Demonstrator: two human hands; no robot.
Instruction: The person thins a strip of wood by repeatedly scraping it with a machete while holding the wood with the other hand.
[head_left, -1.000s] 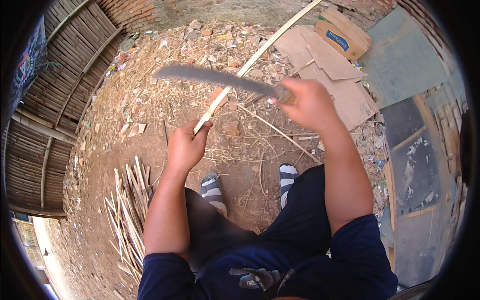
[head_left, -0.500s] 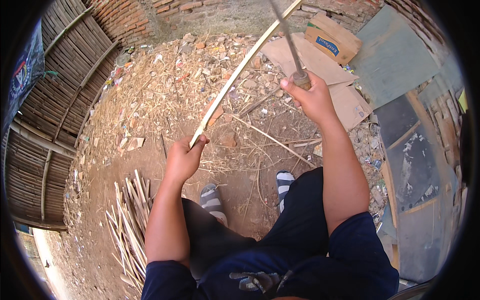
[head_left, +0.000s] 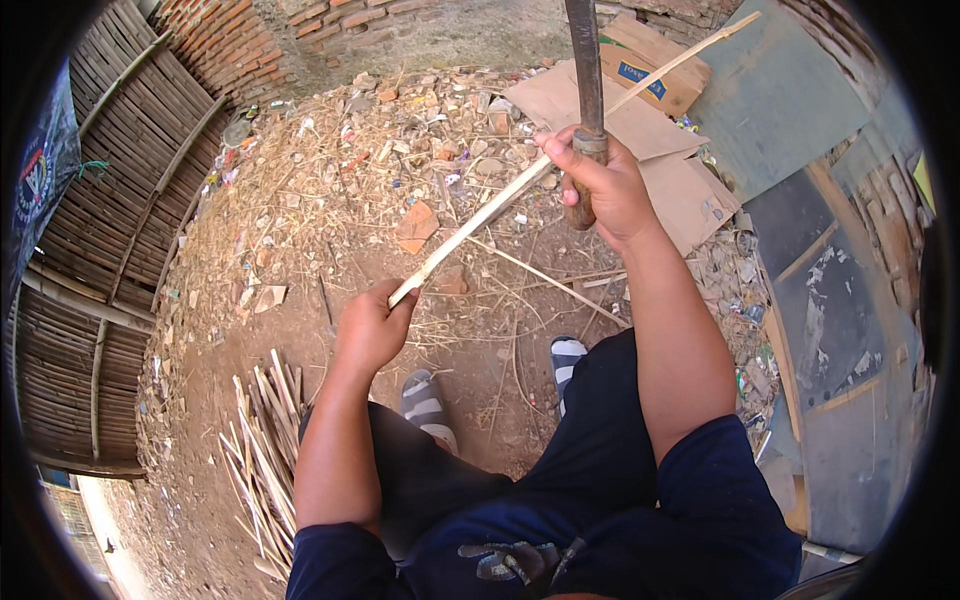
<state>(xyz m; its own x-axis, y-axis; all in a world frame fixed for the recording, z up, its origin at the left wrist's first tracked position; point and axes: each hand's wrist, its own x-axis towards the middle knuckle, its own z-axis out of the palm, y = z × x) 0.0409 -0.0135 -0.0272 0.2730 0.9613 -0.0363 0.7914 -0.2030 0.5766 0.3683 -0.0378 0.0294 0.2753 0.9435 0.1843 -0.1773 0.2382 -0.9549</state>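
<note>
My left hand (head_left: pixel 374 328) is closed around the lower end of a long pale bamboo strip (head_left: pixel 480 218). The strip slants up to the right, passes at the fingers of my right hand (head_left: pixel 618 195), and runs on beyond it to a tip at the upper right. A machete with a dark blade (head_left: pixel 586 75) and a worn wooden handle (head_left: pixel 581 205) is gripped in my right hand, its blade pointing up and away. My right thumb and fingertips appear to touch the strip, though I cannot tell whether they pinch it.
A bundle of split strips (head_left: pixel 262 455) lies on the ground by my left leg. Another thin strip (head_left: pixel 550 284) lies ahead of my feet amid shavings and rubble. Cardboard (head_left: pixel 690 205), a cardboard box (head_left: pixel 655 75) and grey boards (head_left: pixel 780 110) are at right. A bamboo wall (head_left: pixel 120 190) stands left.
The bamboo strip has swung clockwise, its far end now farther right. My right hand has moved slightly left and down to the strip, and the machete blade stands more upright.
</note>
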